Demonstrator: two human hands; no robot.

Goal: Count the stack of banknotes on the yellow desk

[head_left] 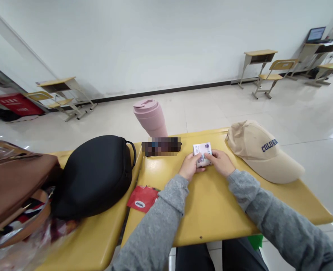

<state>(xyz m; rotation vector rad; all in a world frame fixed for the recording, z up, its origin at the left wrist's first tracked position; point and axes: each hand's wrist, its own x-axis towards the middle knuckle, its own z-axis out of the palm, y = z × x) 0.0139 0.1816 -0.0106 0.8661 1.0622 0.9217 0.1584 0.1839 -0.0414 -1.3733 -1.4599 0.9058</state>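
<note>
Both of my hands hold a small white packet (202, 149) printed with little purple cartoon figures, just above the yellow desk (211, 210). My left hand (191, 165) grips its left edge, thumb on the front face. From the other side my right hand (222, 162) closes on the packet, its thumb also on the front. The fingers behind the packet are mostly hidden. To the right of my right hand lies a beige cap (256, 150) with dark lettering. A red packet (142, 197) with a white oval label lies beside my left forearm, which partly covers it.
A pink lidded tumbler (152, 118) stands at the desk's back edge, behind a blurred-out dark item (162, 146). On the adjoining desk at left are a black rounded case (95, 177) and a brown bag (16, 184). Several desks and chairs stand along the wall.
</note>
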